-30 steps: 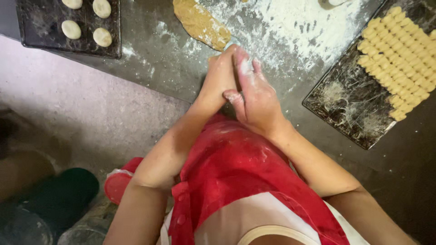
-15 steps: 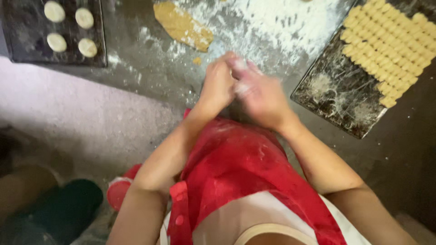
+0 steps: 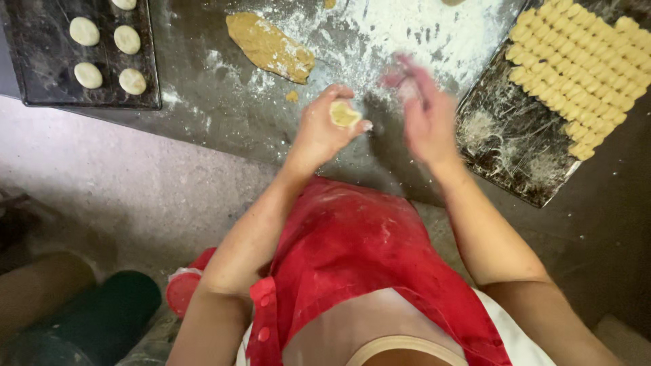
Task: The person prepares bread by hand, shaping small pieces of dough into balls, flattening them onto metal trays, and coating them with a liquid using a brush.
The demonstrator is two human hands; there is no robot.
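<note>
My left hand (image 3: 319, 132) holds a small round ball of pale dough (image 3: 344, 114) in its curled fingers, above the floured dark worktop (image 3: 217, 102). My right hand (image 3: 424, 115) hovers beside it, blurred, fingers apart and holding nothing, floury at the tips. A flat brown slab of dough (image 3: 270, 46) lies on the worktop just beyond my left hand, with a small crumb (image 3: 291, 96) near it. I wear a red apron (image 3: 352, 251).
A dark tray (image 3: 41, 74) at the far left carries several round dough pieces (image 3: 108, 57). A second dark tray (image 3: 508, 142) at the right holds several rows of small pale dough pieces (image 3: 583, 68). Loose flour (image 3: 434, 27) covers the worktop. A green container (image 3: 102, 312) and a red lid (image 3: 183, 291) lie on the floor.
My hands, pressed together a second ago, have come apart. The dough ball now shows in my left hand, and my right hand has swung off to the right.
</note>
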